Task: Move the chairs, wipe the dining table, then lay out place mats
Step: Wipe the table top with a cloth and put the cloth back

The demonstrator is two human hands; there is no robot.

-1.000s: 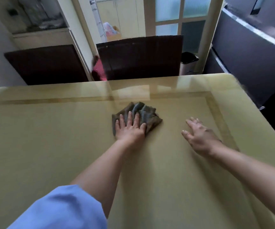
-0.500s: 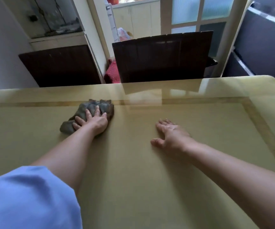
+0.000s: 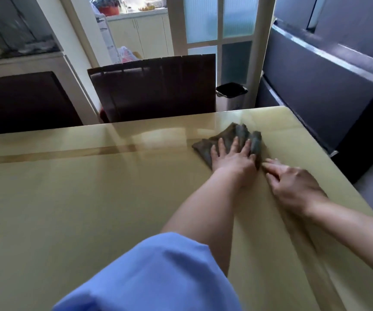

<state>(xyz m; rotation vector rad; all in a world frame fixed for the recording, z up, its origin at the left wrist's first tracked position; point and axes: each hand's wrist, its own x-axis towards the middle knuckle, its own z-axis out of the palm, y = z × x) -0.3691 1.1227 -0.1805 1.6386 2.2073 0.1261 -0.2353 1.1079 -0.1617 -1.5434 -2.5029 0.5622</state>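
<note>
Now the grey cloth [image 3: 235, 135] lies near the dining table's [image 3: 69, 198] far right corner, pressed flat under the left hand's [image 3: 235, 160] spread fingers, the right hand [image 3: 293, 185] resting beside it, grasping nothing, so the next sweep likely runs leftward.
</note>
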